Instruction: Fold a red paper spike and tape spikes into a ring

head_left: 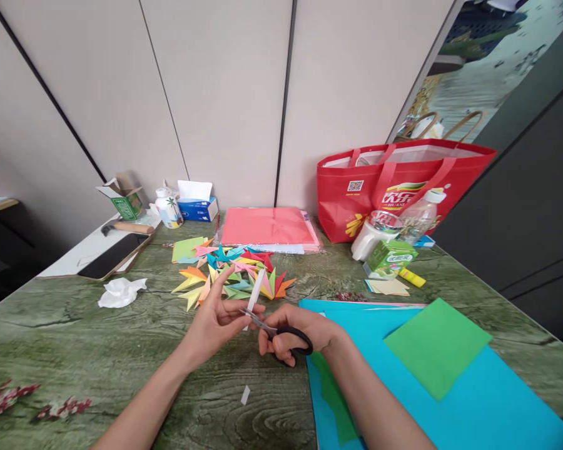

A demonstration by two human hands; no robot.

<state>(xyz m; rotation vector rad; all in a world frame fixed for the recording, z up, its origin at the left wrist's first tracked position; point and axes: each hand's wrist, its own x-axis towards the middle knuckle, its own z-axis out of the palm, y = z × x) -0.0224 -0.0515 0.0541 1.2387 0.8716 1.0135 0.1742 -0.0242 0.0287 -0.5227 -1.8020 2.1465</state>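
Between thumb and fingers, my left hand (218, 315) pinches a narrow white paper strip (256, 290) that stands nearly upright. My right hand (298, 328) grips a pair of black-handled scissors (294, 337), whose blades cross the strip close to my left fingertips. Whether the blades are fully closed is hard to make out. A small white scrap (245, 394) lies on the table below my hands. Just beyond them is a pile of colourful folded paper pieces (237, 275).
Blue paper sheets (385, 375) with a green square (438, 347) cover the right side. Behind are a pink paper pack (268, 226), a red bag (338, 206), a green box (389, 257) and a tissue box (197, 209). A crumpled tissue (122, 292) and phone (115, 255) lie left.
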